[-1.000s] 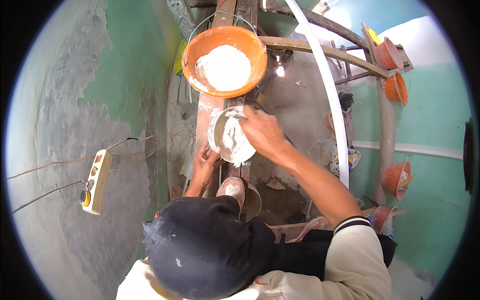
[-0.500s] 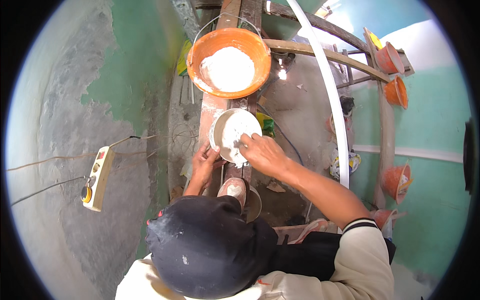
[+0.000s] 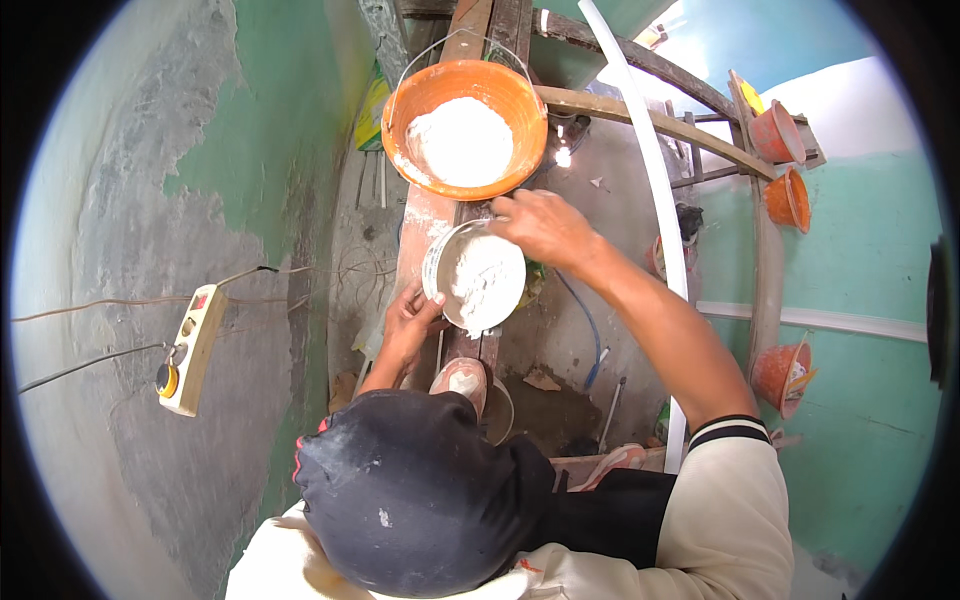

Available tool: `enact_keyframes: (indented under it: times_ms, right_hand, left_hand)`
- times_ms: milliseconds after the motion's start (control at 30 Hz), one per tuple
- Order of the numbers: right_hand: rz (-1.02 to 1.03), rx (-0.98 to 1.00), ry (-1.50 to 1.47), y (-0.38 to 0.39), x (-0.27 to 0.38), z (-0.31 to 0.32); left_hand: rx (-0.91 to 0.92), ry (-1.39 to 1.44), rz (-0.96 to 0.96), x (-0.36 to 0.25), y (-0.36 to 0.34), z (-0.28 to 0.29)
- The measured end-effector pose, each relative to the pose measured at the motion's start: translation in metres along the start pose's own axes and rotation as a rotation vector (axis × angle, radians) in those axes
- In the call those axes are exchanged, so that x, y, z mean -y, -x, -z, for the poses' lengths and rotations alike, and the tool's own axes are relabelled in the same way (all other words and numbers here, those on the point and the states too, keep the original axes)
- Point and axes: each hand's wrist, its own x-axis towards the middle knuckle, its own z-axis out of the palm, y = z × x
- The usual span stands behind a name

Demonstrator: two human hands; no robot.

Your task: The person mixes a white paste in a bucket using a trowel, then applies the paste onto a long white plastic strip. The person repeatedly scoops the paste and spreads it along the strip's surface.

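Observation:
A small round bowl point(image 3: 433, 272) with white paste and powder in it sits over the wooden plank. My left hand point(image 3: 412, 318) grips its near left rim, thumb on top and fingers beneath. Over the bowl's far right rim is my right hand point(image 3: 545, 228), its fingers curled together; whether they hold something is hidden. Just beyond stands an orange bucket point(image 3: 525, 150) with a wire handle, holding a heap of white powder point(image 3: 462, 142). Some white paste hangs at the bowl's near edge.
The narrow plank point(image 3: 425, 215) runs away from me above a littered floor point(image 3: 590, 330). A white pipe point(image 3: 655, 160) and wooden poles point(image 3: 660, 120) stand on the right. Orange buckets point(image 3: 785, 200) hang there. At left, a power strip point(image 3: 192, 350) with cables hangs by the wall.
My right hand has lifted out of the bowl's white paste and moved away from me to its far right rim. The left hand keeps its hold.

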Motion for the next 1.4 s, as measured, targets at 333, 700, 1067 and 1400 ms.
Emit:
enact_keyframes:
  times_ms: [333, 700, 1067, 1400]
  right_hand:
    - [-0.462, 0.255, -0.368, 0.075, 0.073, -0.019]
    - [-0.503, 0.097, -0.247, 0.039, 0.081, -0.001]
    - [-0.413, 0.063, -0.142, 0.037, 0.08, -0.006]
    - [-0.411, 0.094, -0.147, 0.027, 0.088, -0.022]
  left_hand:
    - [-0.047, 0.092, 0.013, 0.01, 0.01, 0.005]
    - [-0.038, 0.039, -0.008, 0.018, 0.008, -0.002]
    - [-0.021, 0.07, 0.004, 0.016, 0.003, 0.001]
    - [-0.005, 0.025, 0.001, 0.015, -0.001, -0.001]
